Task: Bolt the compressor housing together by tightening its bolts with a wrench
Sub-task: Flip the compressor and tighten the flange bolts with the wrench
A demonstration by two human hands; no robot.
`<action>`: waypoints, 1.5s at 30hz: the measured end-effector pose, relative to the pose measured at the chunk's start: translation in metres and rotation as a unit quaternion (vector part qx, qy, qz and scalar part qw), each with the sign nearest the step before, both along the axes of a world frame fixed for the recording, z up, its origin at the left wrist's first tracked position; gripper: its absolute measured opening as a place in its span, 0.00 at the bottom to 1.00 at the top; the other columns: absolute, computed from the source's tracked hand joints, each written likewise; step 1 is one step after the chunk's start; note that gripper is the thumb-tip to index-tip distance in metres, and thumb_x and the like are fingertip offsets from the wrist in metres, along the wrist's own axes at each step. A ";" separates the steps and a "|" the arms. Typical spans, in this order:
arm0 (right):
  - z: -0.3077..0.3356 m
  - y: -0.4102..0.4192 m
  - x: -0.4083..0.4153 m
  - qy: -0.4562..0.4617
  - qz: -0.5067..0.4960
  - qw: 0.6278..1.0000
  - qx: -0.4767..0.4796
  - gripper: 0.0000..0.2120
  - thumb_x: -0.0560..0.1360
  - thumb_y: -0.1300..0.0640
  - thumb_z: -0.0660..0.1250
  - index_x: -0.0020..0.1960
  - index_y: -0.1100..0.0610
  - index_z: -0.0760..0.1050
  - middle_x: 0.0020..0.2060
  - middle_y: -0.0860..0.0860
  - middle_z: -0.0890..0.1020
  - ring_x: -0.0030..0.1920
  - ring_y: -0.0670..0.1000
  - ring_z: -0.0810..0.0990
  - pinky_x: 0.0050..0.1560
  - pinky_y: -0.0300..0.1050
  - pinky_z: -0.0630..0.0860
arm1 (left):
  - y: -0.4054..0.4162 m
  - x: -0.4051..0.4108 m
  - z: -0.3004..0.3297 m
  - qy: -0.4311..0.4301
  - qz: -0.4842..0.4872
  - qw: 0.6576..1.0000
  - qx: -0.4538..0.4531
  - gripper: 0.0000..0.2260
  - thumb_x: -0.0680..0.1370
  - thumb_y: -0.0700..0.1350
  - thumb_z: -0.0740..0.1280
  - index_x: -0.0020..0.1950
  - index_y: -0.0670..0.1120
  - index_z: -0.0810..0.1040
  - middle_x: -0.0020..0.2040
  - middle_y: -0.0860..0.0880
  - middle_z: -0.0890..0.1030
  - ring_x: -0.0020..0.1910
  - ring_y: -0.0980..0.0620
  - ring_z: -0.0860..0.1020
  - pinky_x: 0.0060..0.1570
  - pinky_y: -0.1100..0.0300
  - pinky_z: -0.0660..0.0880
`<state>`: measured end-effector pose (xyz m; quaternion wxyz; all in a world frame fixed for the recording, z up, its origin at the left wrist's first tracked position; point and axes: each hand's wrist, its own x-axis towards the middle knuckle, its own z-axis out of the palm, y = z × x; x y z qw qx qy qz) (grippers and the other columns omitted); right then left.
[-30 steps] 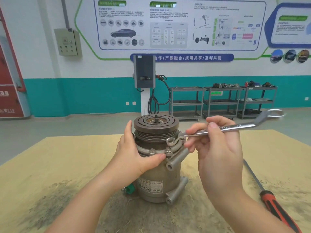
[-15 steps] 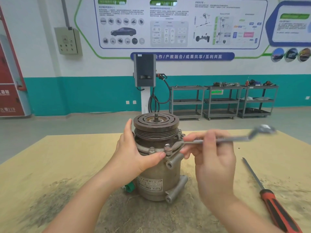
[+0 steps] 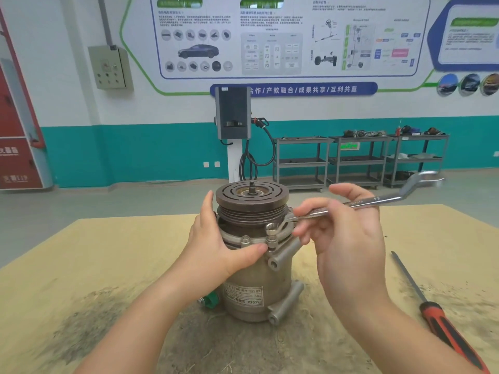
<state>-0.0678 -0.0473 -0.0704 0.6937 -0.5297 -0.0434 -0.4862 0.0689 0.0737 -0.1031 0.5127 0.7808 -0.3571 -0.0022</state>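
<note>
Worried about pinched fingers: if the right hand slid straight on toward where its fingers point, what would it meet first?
Probably the compressor: the right hand, gripping the wrench, points left at the flange bolt beneath the pulley. Depth is unclear.

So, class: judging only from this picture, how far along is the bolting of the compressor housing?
Done: bolts already stand in the flange, like the front bolt. In hand: the left hand steadies the compressor while the right hand holds the wrench, its ring end at a raised bolt. Left: seating that bolt; how tight the others are can't be judged.
</note>
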 end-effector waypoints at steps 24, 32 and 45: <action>-0.016 0.026 0.002 -0.093 -0.131 0.942 -0.296 0.10 0.77 0.61 0.57 0.55 0.54 0.72 0.41 0.57 0.82 0.41 0.49 0.80 0.46 0.35 0.77 | 0.001 -0.003 0.001 0.000 -0.003 1.000 -0.012 0.62 0.56 0.70 0.74 0.79 0.61 0.40 0.78 0.54 0.61 0.77 0.54 0.62 0.76 0.47 0.62; 0.002 -0.017 0.005 0.050 0.059 0.992 0.099 0.16 0.77 0.73 0.56 0.53 0.52 0.65 0.28 0.51 0.80 0.23 0.52 0.76 0.23 0.39 0.70 | 0.001 -0.002 0.003 0.005 -0.012 1.000 -0.009 0.62 0.55 0.70 0.76 0.80 0.62 0.41 0.78 0.55 0.61 0.77 0.53 0.61 0.75 0.45 0.62; -0.040 -0.012 0.014 -0.148 -0.097 0.944 -0.279 0.04 0.83 0.53 0.57 0.55 0.45 0.68 0.44 0.53 0.79 0.38 0.51 0.83 0.38 0.43 0.79 | 0.000 -0.001 0.001 -0.002 0.001 1.000 0.004 0.63 0.55 0.72 0.75 0.79 0.61 0.39 0.79 0.54 0.60 0.78 0.53 0.60 0.76 0.45 0.62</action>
